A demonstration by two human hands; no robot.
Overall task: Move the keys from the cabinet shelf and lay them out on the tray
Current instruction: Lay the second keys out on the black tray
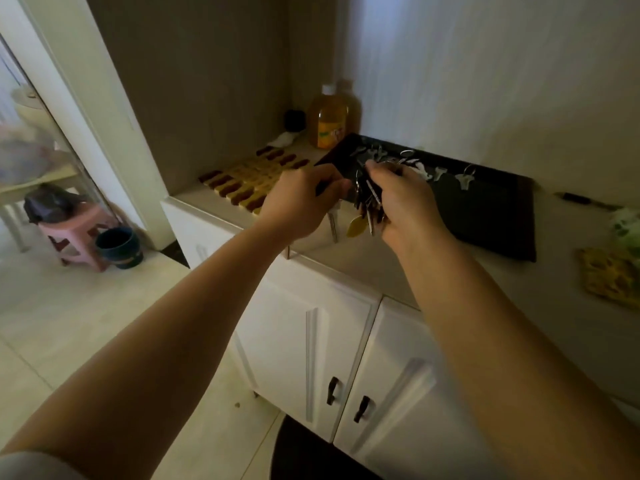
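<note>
Hands (304, 199) (403, 202) grip bunched keys (367, 206) over tray (491, 216)

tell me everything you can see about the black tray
The black tray is a shallow rectangle with a low raised rim, matte and dark, lying flat on the pale countertop beside the wall. Several silver keys on rings lie along its far edge; its near part is bare. The right hand overlaps its left end.

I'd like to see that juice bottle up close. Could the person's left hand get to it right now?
Probably not at once. The left hand is pinching a key beside the bunch in the right hand. The bottle stands unblocked in the back corner, so with fingers freed, likely yes.
</note>
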